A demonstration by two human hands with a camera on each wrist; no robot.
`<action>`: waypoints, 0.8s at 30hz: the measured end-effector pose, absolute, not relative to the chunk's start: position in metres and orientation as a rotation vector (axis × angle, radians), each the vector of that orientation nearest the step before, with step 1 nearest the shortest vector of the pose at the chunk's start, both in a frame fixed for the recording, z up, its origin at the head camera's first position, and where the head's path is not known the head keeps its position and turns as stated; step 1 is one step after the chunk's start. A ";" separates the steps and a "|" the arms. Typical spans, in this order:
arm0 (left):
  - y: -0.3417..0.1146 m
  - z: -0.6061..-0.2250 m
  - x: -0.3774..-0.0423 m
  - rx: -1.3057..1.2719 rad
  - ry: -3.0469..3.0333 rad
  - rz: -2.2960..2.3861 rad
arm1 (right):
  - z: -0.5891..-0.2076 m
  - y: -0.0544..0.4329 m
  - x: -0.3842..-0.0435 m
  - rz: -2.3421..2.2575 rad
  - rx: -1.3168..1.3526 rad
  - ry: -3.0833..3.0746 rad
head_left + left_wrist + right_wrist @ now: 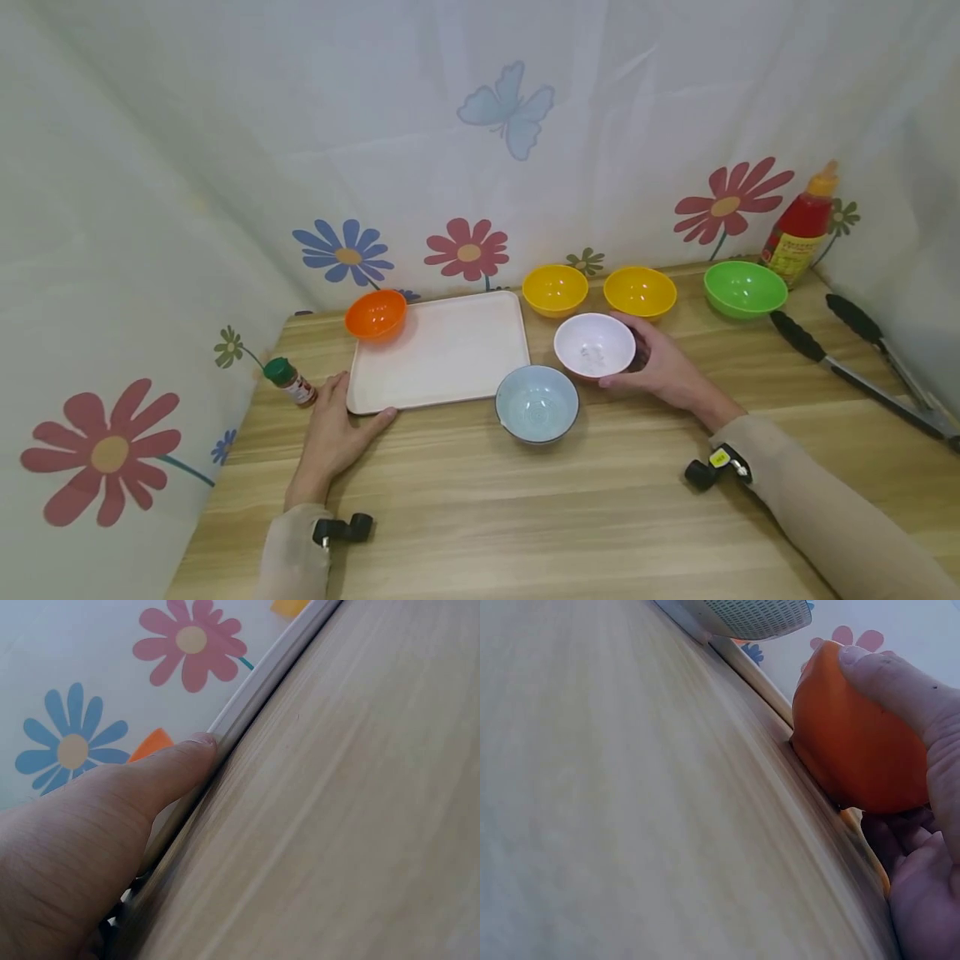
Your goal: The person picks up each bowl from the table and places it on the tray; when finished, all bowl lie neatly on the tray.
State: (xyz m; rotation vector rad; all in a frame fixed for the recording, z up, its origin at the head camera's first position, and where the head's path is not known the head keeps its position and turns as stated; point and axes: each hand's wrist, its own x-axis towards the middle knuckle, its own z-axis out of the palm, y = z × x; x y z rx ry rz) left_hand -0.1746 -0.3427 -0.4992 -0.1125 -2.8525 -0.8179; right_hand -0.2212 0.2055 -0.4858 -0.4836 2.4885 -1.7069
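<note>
A white rectangular tray (pixel 442 354) lies on the wooden table. My left hand (pixel 335 437) is at its near left corner, thumb against the front rim and fingers along the left side. In the left wrist view that thumb (pixel 169 769) touches the tray's edge (pixel 255 686). My right hand (pixel 660 362) grips a small bowl (pixel 595 344), white inside and orange outside, from its right. The right wrist view shows my thumb on the bowl's orange wall (pixel 859 735). A light blue bowl (pixel 537 404) with a dark rim stands left of it, by the tray's near right corner.
An orange bowl (pixel 376 316) sits at the tray's far left corner. Two yellow bowls (pixel 555 291) and a green bowl (pixel 745 290) line the back. A red sauce bottle (pixel 799 229) and black-tipped tongs (pixel 873 379) are at right. A green-capped shaker (pixel 289 382) stands left of the tray.
</note>
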 end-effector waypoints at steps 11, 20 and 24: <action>-0.341 -0.499 -0.174 -0.085 -2.860 -0.829 | -0.487 0.207 -0.222 -1.753 -0.471 2.508; -0.344 -0.500 -0.174 -0.080 -2.871 -0.825 | -0.477 0.205 -0.222 -1.793 -0.454 2.517; -0.343 -0.500 -0.175 -0.095 -2.864 -0.820 | -0.470 0.201 -0.224 -1.837 -0.482 2.489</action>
